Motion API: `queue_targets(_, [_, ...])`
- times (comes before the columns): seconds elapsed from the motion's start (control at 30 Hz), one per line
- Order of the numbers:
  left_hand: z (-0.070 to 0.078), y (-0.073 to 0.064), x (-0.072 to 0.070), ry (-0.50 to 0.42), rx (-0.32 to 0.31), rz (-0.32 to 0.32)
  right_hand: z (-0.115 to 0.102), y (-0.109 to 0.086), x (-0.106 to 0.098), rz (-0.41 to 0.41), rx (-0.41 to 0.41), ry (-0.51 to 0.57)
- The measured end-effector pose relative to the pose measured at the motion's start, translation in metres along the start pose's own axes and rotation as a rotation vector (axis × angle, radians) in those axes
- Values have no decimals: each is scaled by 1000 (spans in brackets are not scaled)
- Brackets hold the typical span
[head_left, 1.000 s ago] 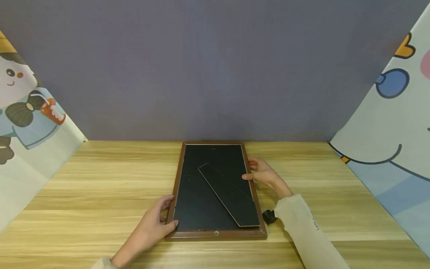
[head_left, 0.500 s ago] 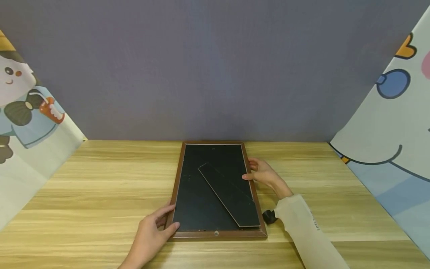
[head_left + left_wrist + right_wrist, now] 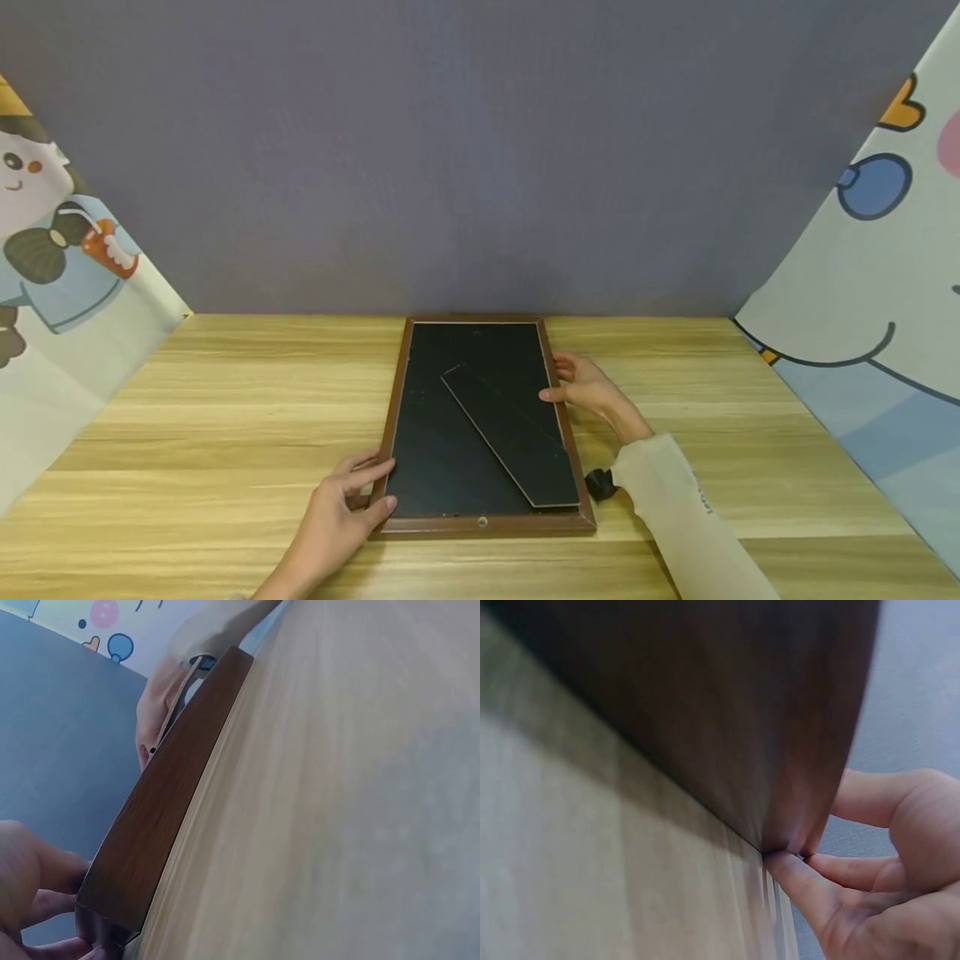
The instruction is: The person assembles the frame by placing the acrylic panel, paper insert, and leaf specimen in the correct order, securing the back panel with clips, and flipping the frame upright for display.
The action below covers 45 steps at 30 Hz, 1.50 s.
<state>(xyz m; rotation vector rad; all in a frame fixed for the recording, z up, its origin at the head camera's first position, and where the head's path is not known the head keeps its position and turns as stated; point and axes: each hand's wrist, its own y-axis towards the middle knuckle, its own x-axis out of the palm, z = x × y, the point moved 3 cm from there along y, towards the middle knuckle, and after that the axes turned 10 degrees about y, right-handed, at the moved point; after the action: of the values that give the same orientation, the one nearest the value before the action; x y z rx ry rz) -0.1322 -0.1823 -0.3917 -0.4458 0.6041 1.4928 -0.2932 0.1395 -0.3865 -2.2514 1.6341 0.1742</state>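
Observation:
A picture frame (image 3: 431, 467) lies back side up on the table, with a black backing board inside a brown border. Its easel stand (image 3: 517, 446) slants across the board toward the near right corner. My left hand (image 3: 330, 512) grips the near left side, thumb on the border and fingers along the outer edge. Higher up on the opposite side, my right hand (image 3: 591, 392) pinches the border with its thumb on top. The right wrist view shows the right fingertips (image 3: 791, 870) at the frame's lower edge, close to the tabletop. The frame's front is hidden underneath.
The wood-grain table (image 3: 225, 417) ends at a grey back panel (image 3: 480, 167), which the frame's far edge nearly meets. Cartoon-printed panels (image 3: 825, 317) stand at both sides. A small black object (image 3: 601, 483) sits at my right sleeve.
My left hand has shifted its grip slightly on the near left side, its fingers spreading along the edge. My right hand and the picture frame have stayed in place.

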Motion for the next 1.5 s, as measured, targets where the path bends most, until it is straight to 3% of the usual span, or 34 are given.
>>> queue_targets(0.5, [1, 2, 1, 2, -22, 6, -1, 0, -2, 8, 6, -4])
queue_targets(0.8, [4, 2, 1, 51, -10, 12, 0, 1, -1, 9, 6, -2])
queue_targets(0.93, [8, 2, 2, 101, 27, 22, 0, 2, -1, 5, 6, 3])
queue_targets(1.13, [18, 5, 6, 218, 142, 60, 0, 2, -1, 3, 0, 6])
queue_targets(1.5, [33, 6, 17, 282, 237, 20, 2, 3, 0, -2, -1, 7])
